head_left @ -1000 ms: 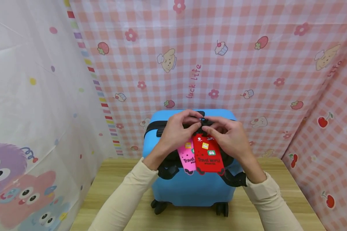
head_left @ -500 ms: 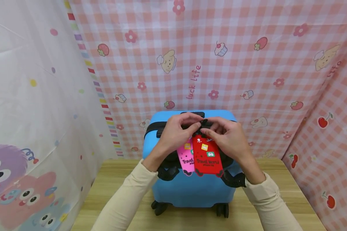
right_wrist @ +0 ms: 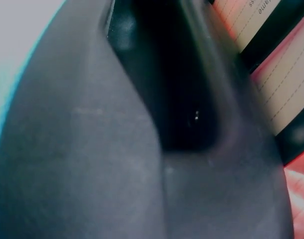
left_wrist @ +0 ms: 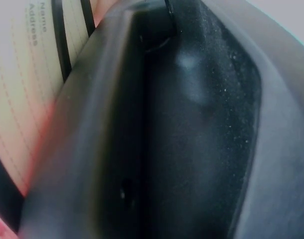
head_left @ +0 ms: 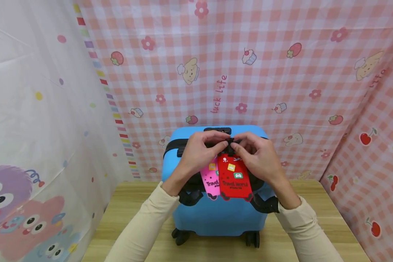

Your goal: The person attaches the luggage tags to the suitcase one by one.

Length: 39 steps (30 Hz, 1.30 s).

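A red luggage tag [head_left: 235,183] and a pink luggage tag [head_left: 210,182] hang side by side in front of an upright blue suitcase [head_left: 219,220]; the red one partly overlaps the pink. At their top, my left hand [head_left: 198,153] pinches the black tag strap [head_left: 230,147] between thumb and fingers. From the other side my right hand [head_left: 261,156] pinches that same strap, the fingertips of both hands nearly meeting. How the strap is fastened is hidden by the fingers. Both wrist views look closely at the suitcase's black handle [left_wrist: 97,134], with tag cards [right_wrist: 286,74] at the edge.
The suitcase stands on its black wheels [head_left: 182,237] on a wood-grain tabletop [head_left: 134,207]. A black band [head_left: 176,143] crosses its upper part. Pink checked cloth [head_left: 268,80] hangs close behind, and a white printed curtain [head_left: 36,120] hangs on the left.
My fingertips have shifted slightly at the strap; the right thumb went left, then came back. The tags have swung a little left. The suitcase stays in place.
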Available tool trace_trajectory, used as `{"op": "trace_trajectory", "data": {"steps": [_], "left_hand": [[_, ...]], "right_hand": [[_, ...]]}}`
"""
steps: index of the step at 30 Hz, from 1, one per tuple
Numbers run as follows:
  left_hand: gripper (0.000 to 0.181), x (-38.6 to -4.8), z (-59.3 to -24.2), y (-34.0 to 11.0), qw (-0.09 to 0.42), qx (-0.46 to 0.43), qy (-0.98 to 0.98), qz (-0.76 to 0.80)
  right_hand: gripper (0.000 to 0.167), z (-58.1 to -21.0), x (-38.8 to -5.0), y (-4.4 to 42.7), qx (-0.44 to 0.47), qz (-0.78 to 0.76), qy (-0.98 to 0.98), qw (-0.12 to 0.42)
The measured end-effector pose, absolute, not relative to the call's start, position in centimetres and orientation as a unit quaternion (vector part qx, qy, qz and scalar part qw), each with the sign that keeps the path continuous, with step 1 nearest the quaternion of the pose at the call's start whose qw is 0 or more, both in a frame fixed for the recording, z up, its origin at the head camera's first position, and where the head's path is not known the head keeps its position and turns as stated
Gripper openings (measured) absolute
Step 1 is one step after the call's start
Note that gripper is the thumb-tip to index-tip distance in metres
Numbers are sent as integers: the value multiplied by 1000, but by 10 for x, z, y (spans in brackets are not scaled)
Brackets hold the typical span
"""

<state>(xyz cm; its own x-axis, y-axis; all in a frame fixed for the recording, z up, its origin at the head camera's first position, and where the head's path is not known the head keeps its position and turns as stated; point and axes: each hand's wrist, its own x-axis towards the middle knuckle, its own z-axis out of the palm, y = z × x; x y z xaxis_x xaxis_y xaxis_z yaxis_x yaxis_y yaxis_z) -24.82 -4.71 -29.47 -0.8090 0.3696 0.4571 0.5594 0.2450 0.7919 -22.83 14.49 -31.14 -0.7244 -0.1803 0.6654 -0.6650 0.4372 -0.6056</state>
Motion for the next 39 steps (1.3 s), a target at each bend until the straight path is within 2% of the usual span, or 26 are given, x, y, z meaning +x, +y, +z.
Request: {"op": "trace_trajectory", "data": {"steps": [13,22,30,39], "left_hand": [[29,-246,-295,-47,83,-293,-801,-515],[29,-245,-294,-45,89,-269,-827,-485],[32,-245,-293,-44,104,-258,-855,-437],[31,-245,-292,-43,111,-257,-865,-415]], "right_hand": [[10,-310,-229,146,252,460,-811,258],[9,-310,-228,147,247,472,-814,231],[8,-310,-227,153,277,533,-774,199],[8,-310,-229,155,307,563,-741,198]]}}
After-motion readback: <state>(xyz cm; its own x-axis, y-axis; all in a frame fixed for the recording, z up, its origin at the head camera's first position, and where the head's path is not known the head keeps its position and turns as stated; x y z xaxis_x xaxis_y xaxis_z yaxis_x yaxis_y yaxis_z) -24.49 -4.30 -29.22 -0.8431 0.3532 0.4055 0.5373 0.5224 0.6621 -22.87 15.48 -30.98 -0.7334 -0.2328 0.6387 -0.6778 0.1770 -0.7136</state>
